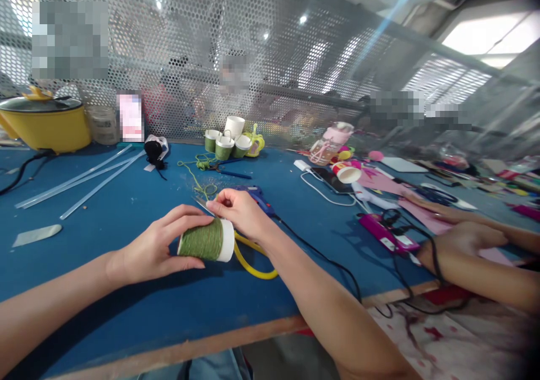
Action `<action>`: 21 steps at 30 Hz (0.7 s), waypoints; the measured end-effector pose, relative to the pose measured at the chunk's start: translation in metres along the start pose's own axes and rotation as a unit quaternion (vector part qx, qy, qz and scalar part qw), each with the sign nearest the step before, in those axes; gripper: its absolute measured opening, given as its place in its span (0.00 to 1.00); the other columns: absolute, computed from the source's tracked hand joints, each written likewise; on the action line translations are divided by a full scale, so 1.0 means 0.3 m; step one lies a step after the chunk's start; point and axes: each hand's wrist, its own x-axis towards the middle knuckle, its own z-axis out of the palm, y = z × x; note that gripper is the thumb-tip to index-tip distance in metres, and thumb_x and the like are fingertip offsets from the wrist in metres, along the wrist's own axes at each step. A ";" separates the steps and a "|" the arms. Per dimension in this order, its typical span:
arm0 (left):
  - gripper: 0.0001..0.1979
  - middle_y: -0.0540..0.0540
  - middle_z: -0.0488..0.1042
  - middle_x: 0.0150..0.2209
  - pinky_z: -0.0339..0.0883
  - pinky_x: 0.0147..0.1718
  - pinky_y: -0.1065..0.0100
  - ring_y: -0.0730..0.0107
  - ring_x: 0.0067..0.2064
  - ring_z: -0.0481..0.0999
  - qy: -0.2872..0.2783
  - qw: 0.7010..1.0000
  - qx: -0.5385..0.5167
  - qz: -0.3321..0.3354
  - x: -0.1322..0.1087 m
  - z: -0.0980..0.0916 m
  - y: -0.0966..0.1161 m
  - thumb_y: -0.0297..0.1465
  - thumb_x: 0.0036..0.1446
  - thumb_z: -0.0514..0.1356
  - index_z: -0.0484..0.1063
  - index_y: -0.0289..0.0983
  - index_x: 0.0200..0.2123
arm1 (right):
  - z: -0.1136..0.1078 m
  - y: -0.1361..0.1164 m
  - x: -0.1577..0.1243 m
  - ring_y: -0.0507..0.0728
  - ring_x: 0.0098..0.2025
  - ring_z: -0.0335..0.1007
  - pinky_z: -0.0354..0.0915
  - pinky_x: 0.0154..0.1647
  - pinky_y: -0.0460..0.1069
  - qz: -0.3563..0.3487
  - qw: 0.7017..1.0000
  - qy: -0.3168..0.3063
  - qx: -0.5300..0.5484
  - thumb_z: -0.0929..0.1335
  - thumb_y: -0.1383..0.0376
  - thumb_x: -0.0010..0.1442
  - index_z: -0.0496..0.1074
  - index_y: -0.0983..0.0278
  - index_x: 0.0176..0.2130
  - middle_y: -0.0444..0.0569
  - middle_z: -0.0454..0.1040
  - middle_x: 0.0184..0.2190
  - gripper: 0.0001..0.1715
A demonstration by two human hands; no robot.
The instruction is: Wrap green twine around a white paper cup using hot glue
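A white paper cup wound with green yarn (202,240) lies tilted on its side in my left hand (158,245), whose fingers and thumb close around its yarn-covered end. The cup's white rim faces right. Just beyond it, my right hand (240,214) has its fingers pinched at the metal blades of scissors (257,272) with big yellow handle loops. The cup and my hand hide the middle of the scissors, and part of the grip is hidden. Loose green yarn (206,190) curls near the blade tips. A blue glue gun (259,200) lies behind my right hand.
Several yarn-wrapped cups (225,148) stand at the back beside pliers (232,173). Clear glue sticks (101,186) and a yellow pot (46,124) are left. At right lie a phone (331,180), a purple power strip (386,235), cables and another person's arms (468,245).
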 end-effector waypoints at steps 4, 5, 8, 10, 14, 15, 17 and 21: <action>0.25 0.39 0.63 0.50 0.65 0.49 0.58 0.58 0.51 0.67 0.005 1.000 0.000 0.002 0.001 0.001 -0.002 0.36 0.56 0.59 0.57 0.40 0.55 | 0.000 -0.001 0.002 0.48 0.21 0.53 0.52 0.23 0.45 0.002 1.000 -0.001 -0.004 0.69 0.55 0.48 0.63 0.65 0.23 0.39 0.62 0.18 0.17; 0.25 0.39 0.63 0.50 0.65 0.49 0.58 0.58 0.51 0.67 0.006 1.000 0.002 0.002 0.001 0.001 -0.002 0.36 0.56 0.59 0.57 0.40 0.55 | 0.000 0.000 0.003 0.48 0.21 0.53 0.52 0.23 0.45 0.002 1.000 -0.001 -0.004 0.69 0.55 0.48 0.63 0.65 0.23 0.39 0.61 0.18 0.17; 0.25 0.39 0.63 0.50 0.65 0.49 0.60 0.59 0.51 0.67 0.009 1.000 0.004 0.003 0.003 0.001 -0.004 0.36 0.55 0.60 0.57 0.39 0.55 | 0.001 0.002 0.005 0.48 0.21 0.53 0.52 0.23 0.45 -0.002 1.000 -0.001 -0.004 0.69 0.55 0.48 0.63 0.65 0.22 0.39 0.61 0.18 0.17; 0.25 0.39 0.63 0.50 0.65 0.49 0.61 0.60 0.51 0.67 0.010 1.000 0.002 0.001 0.003 0.002 -0.005 0.36 0.55 0.60 0.58 0.39 0.55 | 0.002 0.006 0.007 0.48 0.21 0.53 0.52 0.23 0.45 -0.002 1.000 -0.002 -0.002 0.69 0.55 0.48 0.63 0.65 0.22 0.39 0.62 0.18 0.17; 0.25 0.39 0.65 0.49 0.65 0.49 0.60 0.59 0.51 0.67 0.017 1.000 -0.011 -0.008 0.004 0.002 -0.006 0.37 0.54 0.61 0.58 0.38 0.54 | 0.006 0.017 0.011 0.47 0.21 0.53 0.52 0.23 0.45 -0.002 1.000 0.001 0.009 0.69 0.54 0.48 0.64 0.65 0.23 0.38 0.61 0.18 0.17; 0.25 0.40 0.65 0.49 0.65 0.49 0.59 0.59 0.51 0.67 0.017 1.000 -0.016 -0.012 0.005 0.002 -0.006 0.37 0.54 0.61 0.59 0.38 0.54 | 0.006 0.020 0.012 0.47 0.21 0.53 0.52 0.23 0.45 -0.004 1.000 0.002 0.012 0.70 0.54 0.47 0.64 0.65 0.23 0.38 0.61 0.18 0.18; 0.25 0.40 0.65 0.49 0.65 0.49 0.58 0.58 0.50 0.67 0.015 0.999 -0.026 -0.018 0.006 0.001 -0.005 0.37 0.54 0.61 0.59 0.39 0.53 | 0.006 0.025 0.014 0.47 0.20 0.53 0.52 0.22 0.45 -0.008 1.000 0.005 0.013 0.70 0.53 0.47 0.64 0.65 0.23 0.38 0.60 0.17 0.18; 0.25 0.40 0.65 0.49 0.64 0.48 0.57 0.58 0.50 0.67 0.011 0.999 -0.037 -0.027 0.008 -0.001 -0.004 0.36 0.53 0.62 0.58 0.39 0.53 | 0.007 0.026 0.015 0.47 0.20 0.52 0.51 0.21 0.44 -0.007 1.000 0.006 0.011 0.70 0.52 0.47 0.63 0.64 0.22 0.38 0.60 0.17 0.20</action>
